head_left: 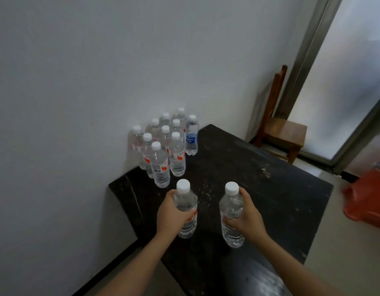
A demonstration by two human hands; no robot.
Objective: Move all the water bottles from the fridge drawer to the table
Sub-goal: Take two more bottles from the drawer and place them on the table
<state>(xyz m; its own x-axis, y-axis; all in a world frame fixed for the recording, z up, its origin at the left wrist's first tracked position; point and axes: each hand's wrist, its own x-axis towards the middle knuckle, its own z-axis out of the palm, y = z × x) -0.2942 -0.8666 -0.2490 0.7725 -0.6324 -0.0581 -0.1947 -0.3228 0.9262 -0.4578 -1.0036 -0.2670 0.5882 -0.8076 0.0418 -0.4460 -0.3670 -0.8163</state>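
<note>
Bottle cluster (pixel 177 155) against wall (pixel 78 82), chair (pixel 280 130) beyond table (pixel 259 189).

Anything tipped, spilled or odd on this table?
Nothing tipped or spilled. One clear plastic bottle with a blue label stands among red-labelled ones by the wall, and the black wooden table top shows pale scratches.

Both bare arms reach forward from the near edge. The left forearm (pixel 140 259) comes in from the near left and the right forearm (pixel 291 263) from the near right, angling toward each other. The left hand (pixel 171 213) wraps from the left side around the upper body of the left bottle (pixel 185 202). The right hand (pixel 247 216) wraps from the right side around the right bottle (pixel 230 210), its fingers curled across the front. The two hands are level and apart, with wrists roughly straight.
</note>
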